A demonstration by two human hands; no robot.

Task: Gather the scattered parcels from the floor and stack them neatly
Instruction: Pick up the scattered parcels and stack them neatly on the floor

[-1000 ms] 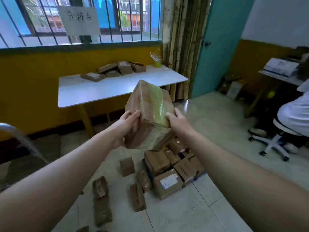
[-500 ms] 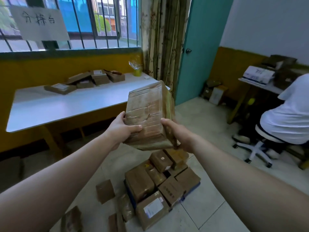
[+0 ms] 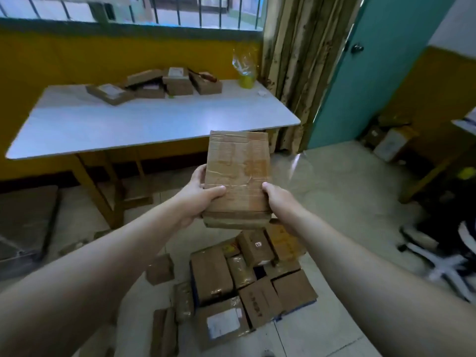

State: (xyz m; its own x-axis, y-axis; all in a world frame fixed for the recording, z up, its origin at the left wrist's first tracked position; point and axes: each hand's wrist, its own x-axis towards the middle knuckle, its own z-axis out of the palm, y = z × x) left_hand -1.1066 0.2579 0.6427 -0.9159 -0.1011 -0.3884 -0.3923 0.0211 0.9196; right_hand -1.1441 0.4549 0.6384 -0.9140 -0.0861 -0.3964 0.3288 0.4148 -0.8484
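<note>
- A white desk (image 3: 77, 130) stands by the yellow wall on the left.
- A bunch of small brown desk parcels (image 3: 177, 83) lies along the far edge of the desk, some leaning on each other.
- A yellow cup (image 3: 246, 79) with a crinkly clear bag in it sits at the far right corner of the desk.
- A few loose parcels (image 3: 159, 269) lie on the floor in front of the desk, just left of the big heap.
- The left hand (image 3: 203, 199) grips the left side of the held parcel (image 3: 238, 176). Its thumb lies flat on the top face and its fingers curl round the edge and under.
- The held parcel is a brown box with lots of shiny tape (the tape looks wrinkled). It is up in the air, almost flat, just in front of the near right corner of the desk and right above the heap on the floor.
- The right hand (image 3: 279, 204) holds the right side of the held parcel. Its thumb presses on the top edge, and its fingers are tucked under the box, out of sight.
- The floor pile (image 3: 247, 284) is a heap of brown boxes packed close together, touching each other. One at the front has a white label.
- A striped curtain (image 3: 296, 73) hangs past the right end of the desk, and next to it is a blue-green door (image 3: 386, 73).
- The white legs of a rolling chair (image 3: 443, 264) show on the floor at the far right.
</note>
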